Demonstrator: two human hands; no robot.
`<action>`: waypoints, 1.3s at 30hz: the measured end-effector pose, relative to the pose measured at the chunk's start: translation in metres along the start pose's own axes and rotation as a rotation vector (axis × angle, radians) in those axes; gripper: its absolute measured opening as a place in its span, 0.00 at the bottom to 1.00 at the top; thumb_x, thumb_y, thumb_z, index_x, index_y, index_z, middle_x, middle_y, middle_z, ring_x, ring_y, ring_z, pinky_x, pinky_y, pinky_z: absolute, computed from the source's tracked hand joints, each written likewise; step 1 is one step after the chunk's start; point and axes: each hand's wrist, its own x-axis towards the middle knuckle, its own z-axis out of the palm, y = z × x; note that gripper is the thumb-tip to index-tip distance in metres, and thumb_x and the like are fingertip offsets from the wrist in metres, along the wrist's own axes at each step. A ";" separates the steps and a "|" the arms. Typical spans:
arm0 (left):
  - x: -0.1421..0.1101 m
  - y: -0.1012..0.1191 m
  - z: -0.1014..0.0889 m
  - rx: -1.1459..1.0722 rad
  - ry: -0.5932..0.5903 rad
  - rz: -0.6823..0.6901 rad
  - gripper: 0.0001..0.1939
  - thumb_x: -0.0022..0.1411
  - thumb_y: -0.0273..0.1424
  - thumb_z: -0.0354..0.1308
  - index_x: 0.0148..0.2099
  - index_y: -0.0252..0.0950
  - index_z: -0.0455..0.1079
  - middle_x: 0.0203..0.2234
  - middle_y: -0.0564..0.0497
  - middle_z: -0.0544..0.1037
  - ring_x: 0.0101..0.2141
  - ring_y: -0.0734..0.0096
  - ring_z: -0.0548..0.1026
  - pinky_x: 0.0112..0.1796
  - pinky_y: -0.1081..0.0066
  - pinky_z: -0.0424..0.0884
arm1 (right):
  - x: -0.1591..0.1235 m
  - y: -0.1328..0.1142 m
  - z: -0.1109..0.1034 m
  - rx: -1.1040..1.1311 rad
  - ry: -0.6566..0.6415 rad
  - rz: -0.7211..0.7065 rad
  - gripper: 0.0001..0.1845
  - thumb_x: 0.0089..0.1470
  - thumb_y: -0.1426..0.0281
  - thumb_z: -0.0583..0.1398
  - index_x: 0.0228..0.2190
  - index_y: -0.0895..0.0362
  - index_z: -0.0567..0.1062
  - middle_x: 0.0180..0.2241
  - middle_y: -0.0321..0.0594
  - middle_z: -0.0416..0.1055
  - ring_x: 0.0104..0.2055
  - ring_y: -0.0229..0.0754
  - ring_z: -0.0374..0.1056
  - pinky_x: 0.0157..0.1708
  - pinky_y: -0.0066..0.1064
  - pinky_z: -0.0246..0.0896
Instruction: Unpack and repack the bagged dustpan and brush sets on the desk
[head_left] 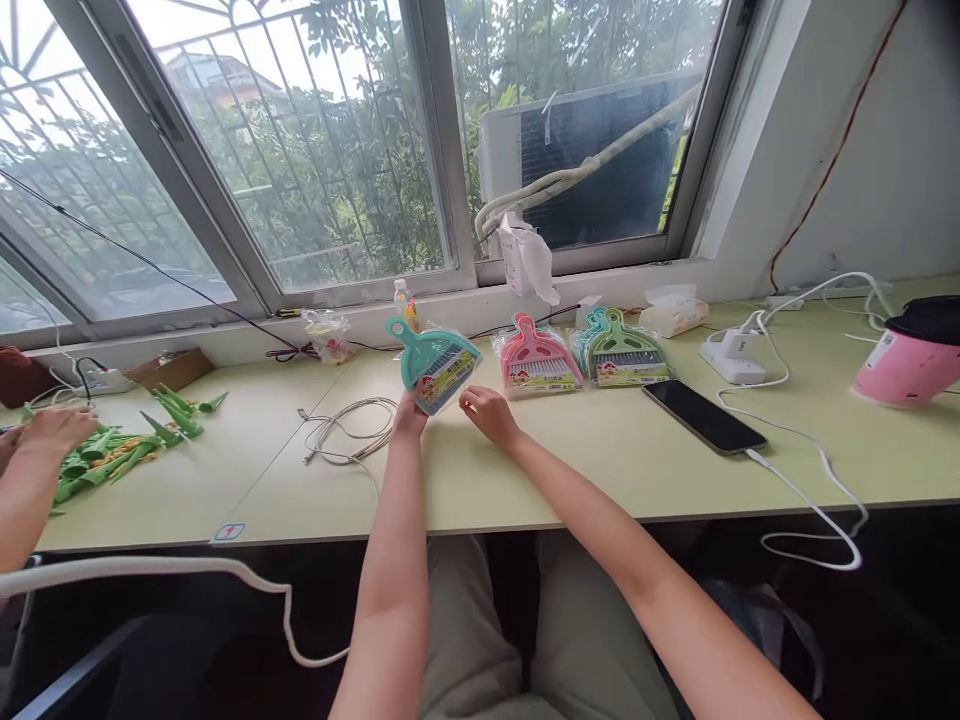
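My left hand (409, 415) grips a teal dustpan and brush set (436, 368) in clear plastic wrap by its lower left edge. The set is tilted above the table, its handle loop up to the left and a printed label along its lower front. Close to the set's lower right side is my right hand (491, 415), fingers curled together; whether they pinch the wrap I cannot make out. Behind it lie wrapped pink dustpan sets (536, 355). Beside these are green dustpan sets (626, 350), with teal ones partly hidden behind.
A coiled cable (349, 430) lies left of my hands. To the right are a phone (705, 415) on a charging cord, a power adapter (733, 355) and a pink container (911, 355). Another person's hand (60, 430) is by green cone-shaped pieces (112, 455) at far left.
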 end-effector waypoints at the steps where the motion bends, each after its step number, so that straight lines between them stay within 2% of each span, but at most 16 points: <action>1: -0.001 -0.001 -0.001 0.011 0.024 0.016 0.20 0.67 0.29 0.60 0.60 0.35 0.70 0.51 0.41 0.81 0.56 0.55 0.76 0.55 0.57 0.75 | -0.003 0.001 -0.002 0.002 -0.001 -0.002 0.11 0.61 0.81 0.58 0.30 0.55 0.73 0.35 0.40 0.76 0.37 0.41 0.70 0.39 0.30 0.59; 3: -0.002 -0.003 0.000 0.037 0.090 0.050 0.23 0.64 0.29 0.64 0.60 0.35 0.69 0.52 0.40 0.80 0.57 0.53 0.75 0.57 0.54 0.72 | -0.008 0.003 -0.008 0.012 0.019 0.013 0.11 0.60 0.81 0.57 0.30 0.55 0.73 0.35 0.40 0.75 0.37 0.41 0.70 0.38 0.30 0.59; 5: -0.003 -0.003 0.002 0.046 0.096 0.063 0.24 0.60 0.27 0.67 0.58 0.34 0.70 0.51 0.39 0.80 0.57 0.50 0.75 0.59 0.52 0.70 | -0.010 0.006 -0.014 0.033 0.068 0.047 0.11 0.60 0.81 0.57 0.30 0.54 0.72 0.36 0.40 0.75 0.37 0.41 0.70 0.37 0.29 0.60; 9: -0.001 -0.004 0.005 0.117 0.006 0.053 0.25 0.53 0.21 0.69 0.54 0.35 0.72 0.44 0.43 0.83 0.54 0.49 0.77 0.59 0.49 0.70 | -0.007 0.006 -0.022 0.112 0.192 0.114 0.10 0.59 0.80 0.57 0.32 0.54 0.73 0.40 0.40 0.75 0.37 0.40 0.71 0.36 0.29 0.62; 14: 0.001 -0.006 0.006 0.173 -0.126 0.049 0.32 0.47 0.21 0.73 0.55 0.38 0.72 0.43 0.44 0.83 0.53 0.45 0.77 0.60 0.45 0.68 | -0.003 0.000 -0.024 0.243 0.227 0.156 0.09 0.56 0.78 0.59 0.27 0.53 0.71 0.38 0.39 0.76 0.36 0.39 0.71 0.33 0.29 0.65; 18: -0.002 -0.003 0.009 0.158 -0.158 0.052 0.34 0.47 0.22 0.74 0.57 0.37 0.72 0.45 0.43 0.83 0.53 0.44 0.78 0.59 0.46 0.70 | -0.001 -0.004 -0.024 0.347 0.275 0.207 0.08 0.56 0.71 0.62 0.26 0.53 0.69 0.35 0.39 0.74 0.35 0.40 0.70 0.30 0.29 0.65; 22: -0.008 0.002 0.016 0.120 -0.122 0.048 0.32 0.48 0.19 0.71 0.56 0.36 0.72 0.44 0.43 0.83 0.54 0.45 0.77 0.58 0.48 0.70 | 0.001 -0.006 -0.023 0.403 0.264 0.274 0.11 0.56 0.64 0.64 0.27 0.53 0.69 0.34 0.39 0.72 0.32 0.39 0.68 0.29 0.30 0.66; 26: -0.014 0.004 0.022 0.099 -0.129 0.050 0.31 0.49 0.17 0.70 0.56 0.36 0.73 0.45 0.43 0.83 0.56 0.45 0.76 0.58 0.48 0.71 | 0.001 -0.006 -0.022 0.428 0.247 0.293 0.08 0.56 0.67 0.63 0.27 0.54 0.70 0.34 0.39 0.72 0.31 0.39 0.69 0.30 0.30 0.66; 32: -0.012 0.001 0.022 0.065 -0.093 0.028 0.27 0.49 0.19 0.72 0.52 0.34 0.75 0.44 0.40 0.83 0.58 0.38 0.73 0.60 0.45 0.68 | 0.002 -0.004 -0.021 0.493 0.246 0.293 0.05 0.53 0.72 0.60 0.27 0.54 0.69 0.33 0.37 0.71 0.31 0.38 0.70 0.29 0.29 0.65; 35: -0.010 0.000 0.021 0.051 -0.077 0.026 0.25 0.50 0.22 0.72 0.51 0.35 0.75 0.43 0.41 0.83 0.58 0.38 0.73 0.60 0.44 0.68 | 0.002 -0.002 -0.021 0.511 0.247 0.309 0.04 0.51 0.74 0.59 0.27 0.54 0.68 0.33 0.37 0.70 0.32 0.38 0.70 0.29 0.28 0.64; 39: -0.011 0.001 0.021 0.076 -0.059 0.034 0.25 0.49 0.20 0.71 0.50 0.33 0.74 0.40 0.42 0.83 0.56 0.39 0.75 0.60 0.44 0.67 | 0.003 0.001 -0.019 0.510 0.236 0.351 0.05 0.48 0.75 0.57 0.27 0.54 0.66 0.32 0.37 0.69 0.33 0.39 0.69 0.29 0.28 0.63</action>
